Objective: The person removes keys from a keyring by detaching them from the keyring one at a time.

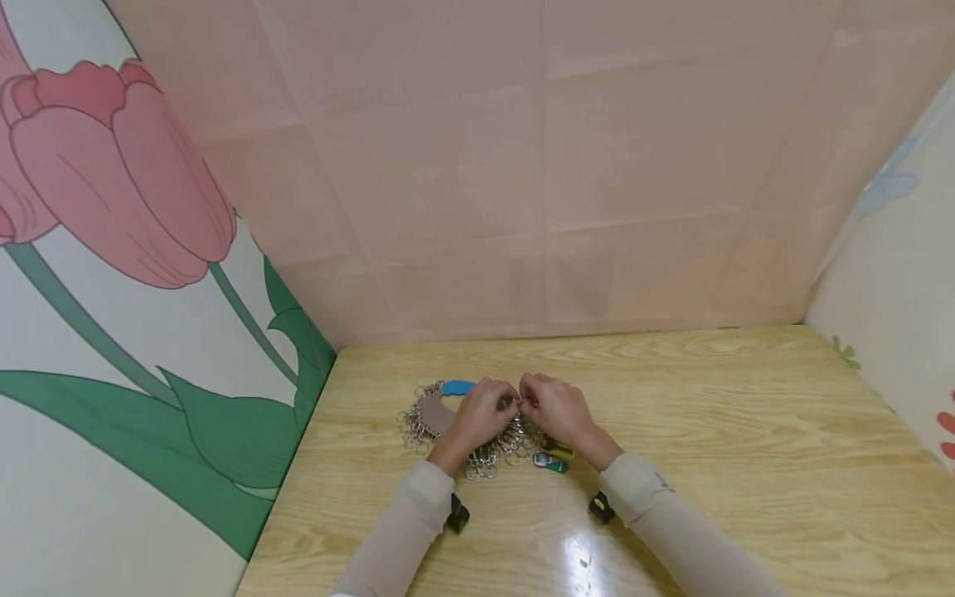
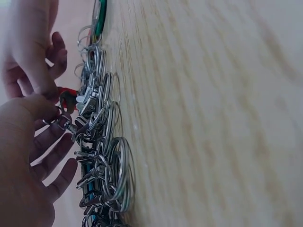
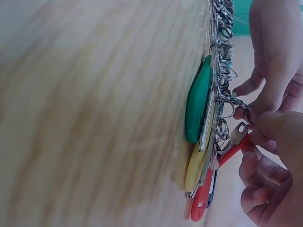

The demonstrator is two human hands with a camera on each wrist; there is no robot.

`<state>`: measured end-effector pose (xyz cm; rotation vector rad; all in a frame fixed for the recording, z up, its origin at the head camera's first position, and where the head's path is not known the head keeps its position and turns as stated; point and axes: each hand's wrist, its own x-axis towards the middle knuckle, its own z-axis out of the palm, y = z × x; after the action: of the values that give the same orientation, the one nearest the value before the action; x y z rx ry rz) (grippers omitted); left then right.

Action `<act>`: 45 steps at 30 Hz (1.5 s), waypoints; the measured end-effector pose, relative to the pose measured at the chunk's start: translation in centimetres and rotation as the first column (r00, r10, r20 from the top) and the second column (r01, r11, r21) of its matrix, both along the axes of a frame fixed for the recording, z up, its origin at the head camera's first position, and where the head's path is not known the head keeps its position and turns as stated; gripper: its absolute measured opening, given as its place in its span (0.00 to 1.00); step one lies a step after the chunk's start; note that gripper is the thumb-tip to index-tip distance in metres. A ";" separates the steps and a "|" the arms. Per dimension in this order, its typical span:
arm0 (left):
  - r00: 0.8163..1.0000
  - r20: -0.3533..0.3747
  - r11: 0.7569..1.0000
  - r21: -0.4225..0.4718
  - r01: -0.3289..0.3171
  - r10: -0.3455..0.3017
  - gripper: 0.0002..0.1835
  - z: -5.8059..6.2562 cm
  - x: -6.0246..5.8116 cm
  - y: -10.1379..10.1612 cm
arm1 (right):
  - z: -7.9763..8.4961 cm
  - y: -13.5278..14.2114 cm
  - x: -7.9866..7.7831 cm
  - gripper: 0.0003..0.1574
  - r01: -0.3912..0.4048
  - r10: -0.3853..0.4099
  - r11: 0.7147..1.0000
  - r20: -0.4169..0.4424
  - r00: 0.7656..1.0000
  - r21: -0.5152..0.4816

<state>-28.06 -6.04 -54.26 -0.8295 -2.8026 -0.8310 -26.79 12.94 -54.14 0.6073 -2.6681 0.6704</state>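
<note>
My left hand [image 1: 485, 412] pinches a small metal key ring [image 3: 247, 112] with a swivel clasp, just above a ring-laden row. Beside it, fingertips nearly meeting, my right hand [image 1: 557, 408] pinches the metal end of a small red-handled tool [image 3: 239, 139]; its exact kind is unclear. Many clasps and split rings [image 2: 118, 170] hang along a curved brown piece [image 1: 435, 412] on the table. In the right wrist view a green-handled piece [image 3: 199, 101] and a yellow one [image 3: 194, 165] lie by the rings. Fingertips partly cover the joint between ring and tool.
A blue piece [image 1: 458, 387] lies behind the left hand. Black wrist-camera parts [image 1: 601, 507] show beneath the forearms. The wooden table [image 1: 746, 431] meets a pink-covered wall [image 1: 545, 166] at the back and a tulip-printed panel [image 1: 127, 166] on the left.
</note>
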 end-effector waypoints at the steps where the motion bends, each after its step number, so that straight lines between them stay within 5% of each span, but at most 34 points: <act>1: 1.000 0.001 1.000 -0.003 0.000 0.000 0.06 0.0 0.0 0.0 | 0.0 0.0 0.0 0.11 0.001 -0.001 1.000 -0.002 1.000 0.007; 31: 1.000 0.016 1.000 0.024 0.012 -0.013 0.10 0.4 0.5 -0.2 | -0.1 0.2 -0.1 0.10 -0.076 0.079 0.996 -0.051 0.996 0.051; 45: 1.000 0.010 1.000 -0.013 -0.004 0.004 0.10 0.4 0.3 -0.2 | 0.4 0.4 0.0 0.10 -0.103 0.104 0.993 -0.010 0.995 0.055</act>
<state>-27.73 -6.20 -53.90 -0.8233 -2.8207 -0.8192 -26.82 13.37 -53.75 0.7667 -2.6652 0.6214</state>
